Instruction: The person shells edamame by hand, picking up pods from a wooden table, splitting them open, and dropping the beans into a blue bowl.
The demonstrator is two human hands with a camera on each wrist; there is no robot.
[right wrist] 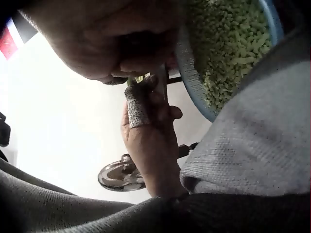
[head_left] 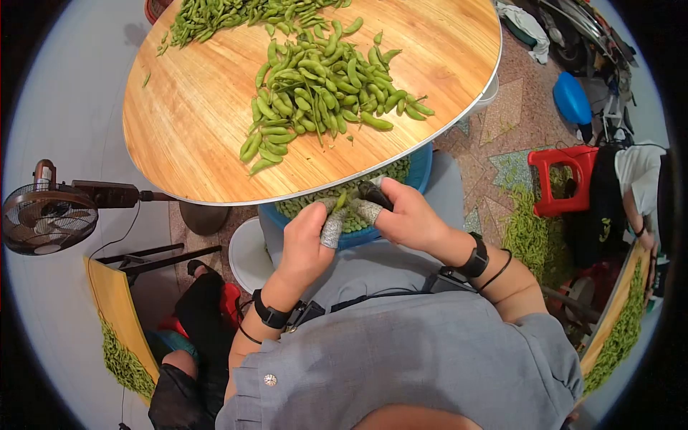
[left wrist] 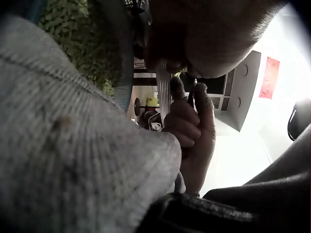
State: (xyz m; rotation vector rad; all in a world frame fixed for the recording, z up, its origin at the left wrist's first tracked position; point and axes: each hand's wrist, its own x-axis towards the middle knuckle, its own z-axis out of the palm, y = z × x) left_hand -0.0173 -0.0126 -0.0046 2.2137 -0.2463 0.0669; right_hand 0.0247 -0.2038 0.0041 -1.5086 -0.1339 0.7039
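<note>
Centrally, a green soybean pod (head_left: 341,201) is pinched between the thumb and fingers of the left hand (head_left: 304,240). The fingers of the right hand (head_left: 416,218) are curled round a small dark item (head_left: 374,195), too indistinct to identify, close beside the pod. Both thumbs are wrapped in speckled grey coverings. Directly beneath the hands, shelled beans (head_left: 393,174) are contained in a blue basin (head_left: 424,172), partly covered by the near edge of the round wooden worktop (head_left: 193,129). A pile of pods (head_left: 315,89) is spread from the middle of the worktop towards its near edge; a second pile (head_left: 215,18) is located at the far edge. A white bucket (head_left: 247,254) is positioned left of the basin. Further outward, a fan (head_left: 49,215) is seen at left, and a red stool (head_left: 562,179) is placed at right beside pods strewn on the floor (head_left: 527,229).
</note>
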